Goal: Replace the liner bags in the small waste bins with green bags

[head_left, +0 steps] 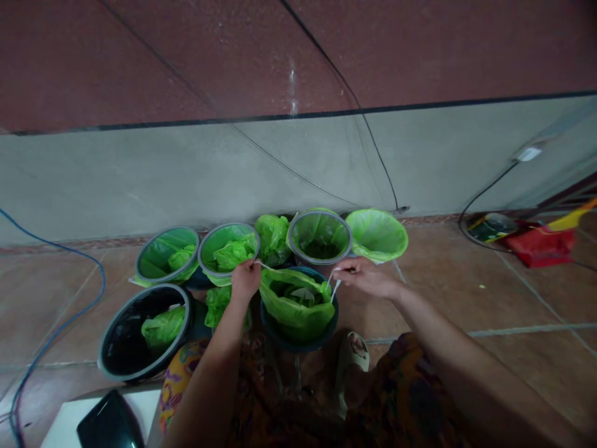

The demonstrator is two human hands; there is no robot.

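A green plastic bag (293,314) stands with its mouth spread inside a dark bucket (298,343) between my feet. My left hand (246,281) pinches a white drawstring at the bag's left side, pulling it outward. On the other side, my right hand (366,277) is closed on the white drawstring (334,287), which hangs in a loop at the bag's right edge. Something dark with a pale piece lies in the bag; I cannot make out what. Just behind stand a grey-rimmed bin (320,254) lined with green plastic and another green-lined bin (377,233).
Left are more lined bins (168,254) (228,231) and a black bin (114,339) holding a green bundle (163,328). A blue cable (88,256) crosses the floor. A red dustpan (543,247) lies right. A wall (186,180) runs behind the bins.
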